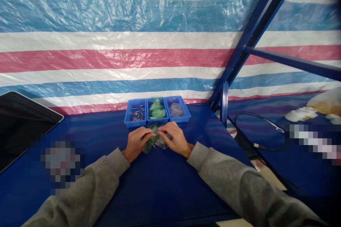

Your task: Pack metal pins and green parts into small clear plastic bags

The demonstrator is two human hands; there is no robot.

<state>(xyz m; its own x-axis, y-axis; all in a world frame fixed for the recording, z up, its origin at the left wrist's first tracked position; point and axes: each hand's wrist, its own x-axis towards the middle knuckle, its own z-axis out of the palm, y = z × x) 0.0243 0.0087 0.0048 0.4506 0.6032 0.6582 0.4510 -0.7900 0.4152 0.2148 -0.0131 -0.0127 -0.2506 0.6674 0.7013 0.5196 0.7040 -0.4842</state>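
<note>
Both my hands meet just in front of three blue bins, over a small pile of bags on the blue table. My left hand (137,142) has its fingers pinched on a green plastic bag (152,135). Close beside it, my right hand (174,139) is closed too, its fingertips near the bag's top edge; what they hold is too small to make out. Below the right fingers lies a clear bag (161,143). Metal pins fill the left bin (135,123), green bags the middle bin (157,121), and clear bags the right bin (184,117).
A dark screen (23,127) stands at the left edge, with a blurred object (61,159) near it. A blue metal frame (239,53) rises at the right. Beyond it are a black cable (266,117) and white items (301,114). Striped sheeting (119,58) hangs behind.
</note>
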